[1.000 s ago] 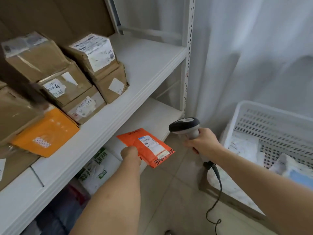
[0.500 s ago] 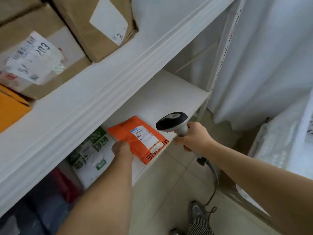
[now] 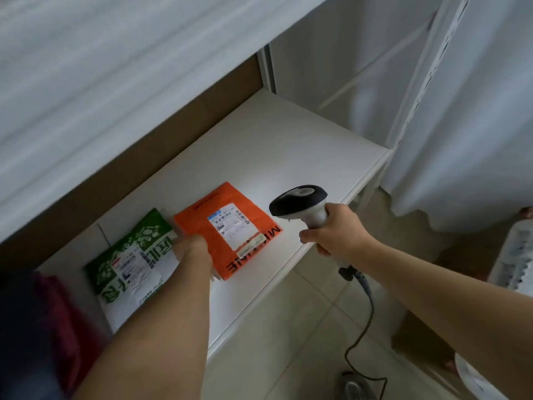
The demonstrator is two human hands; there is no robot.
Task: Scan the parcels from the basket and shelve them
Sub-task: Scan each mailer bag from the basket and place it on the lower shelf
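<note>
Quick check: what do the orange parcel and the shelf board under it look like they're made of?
Orange parcel: likely a thin plastic mailer bag, faintly glossy, with creases and a flat profile, paper label stuck on. Shelf board: smooth matte white, possibly laminated board or painted metal; can't tell which.

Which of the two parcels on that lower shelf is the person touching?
The orange parcel. The left hand rests on its near left edge. The green and white parcel lies beside it, further left.
</note>
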